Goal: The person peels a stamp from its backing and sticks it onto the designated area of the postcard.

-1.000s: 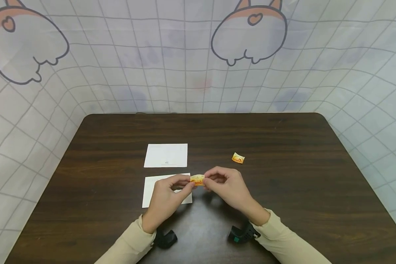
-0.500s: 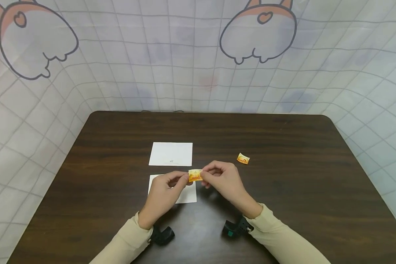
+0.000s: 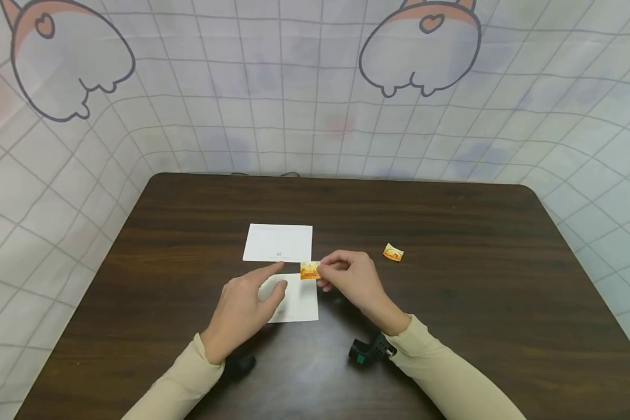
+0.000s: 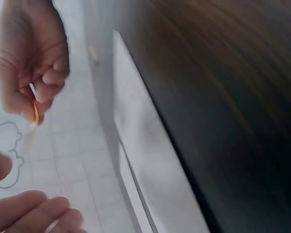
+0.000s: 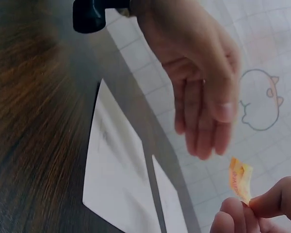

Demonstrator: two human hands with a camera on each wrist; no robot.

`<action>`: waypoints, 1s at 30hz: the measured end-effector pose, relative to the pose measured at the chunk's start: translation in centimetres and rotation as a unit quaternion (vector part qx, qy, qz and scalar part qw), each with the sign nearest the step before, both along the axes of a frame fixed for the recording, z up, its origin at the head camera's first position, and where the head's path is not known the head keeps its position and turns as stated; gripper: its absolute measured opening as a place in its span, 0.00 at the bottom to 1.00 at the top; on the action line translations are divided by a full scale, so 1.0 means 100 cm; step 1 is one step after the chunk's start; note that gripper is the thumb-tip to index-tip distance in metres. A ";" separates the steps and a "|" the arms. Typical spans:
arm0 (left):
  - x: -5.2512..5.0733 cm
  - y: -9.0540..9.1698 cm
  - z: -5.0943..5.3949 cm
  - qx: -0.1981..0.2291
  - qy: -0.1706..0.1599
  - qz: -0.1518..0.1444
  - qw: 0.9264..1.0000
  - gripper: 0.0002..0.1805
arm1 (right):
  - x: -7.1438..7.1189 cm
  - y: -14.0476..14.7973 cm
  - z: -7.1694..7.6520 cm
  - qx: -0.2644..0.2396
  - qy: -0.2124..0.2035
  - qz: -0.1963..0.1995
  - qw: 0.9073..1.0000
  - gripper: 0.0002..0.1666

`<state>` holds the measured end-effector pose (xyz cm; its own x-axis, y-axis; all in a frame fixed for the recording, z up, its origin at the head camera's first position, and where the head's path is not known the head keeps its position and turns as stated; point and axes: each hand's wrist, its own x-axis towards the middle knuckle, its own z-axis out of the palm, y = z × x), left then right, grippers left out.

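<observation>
The right hand pinches a small yellow-orange paper piece by its right end, above the gap between two white sheets. To its left, the left hand hangs over the nearer white sheet, thumb and index finger apart, holding nothing. In the right wrist view the yellow-orange piece stands up from the right fingertips, slightly curved, and the left hand has its fingers extended. The left wrist view shows the right hand with the piece edge-on.
A farther white sheet lies behind the nearer one. Another small yellow-orange piece rests on the dark wooden table to the right. A pale grid-patterned cloth hangs behind the table. Each wrist wears a black device.
The left hand has let go of the yellow-orange piece and moved left and down, its fingers spreading. The right hand still pinches it, a little higher in view. The head view has shifted slightly.
</observation>
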<state>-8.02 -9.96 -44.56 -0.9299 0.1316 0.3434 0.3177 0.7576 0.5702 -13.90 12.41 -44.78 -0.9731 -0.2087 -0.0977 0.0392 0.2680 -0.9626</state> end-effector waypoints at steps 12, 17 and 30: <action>0.009 -0.028 -0.006 -0.222 -0.047 -0.060 0.972 0.39 | -0.013 -0.009 -0.012 0.055 -0.015 0.010 0.998 0.05; 0.012 -0.038 -0.007 -0.255 -0.069 -0.084 0.961 0.41 | -0.017 -0.012 -0.015 0.077 -0.010 0.023 0.997 0.04; 0.016 -0.050 -0.011 -0.275 -0.145 -0.116 0.943 0.44 | -0.023 -0.014 -0.022 0.081 -0.044 0.048 0.995 0.06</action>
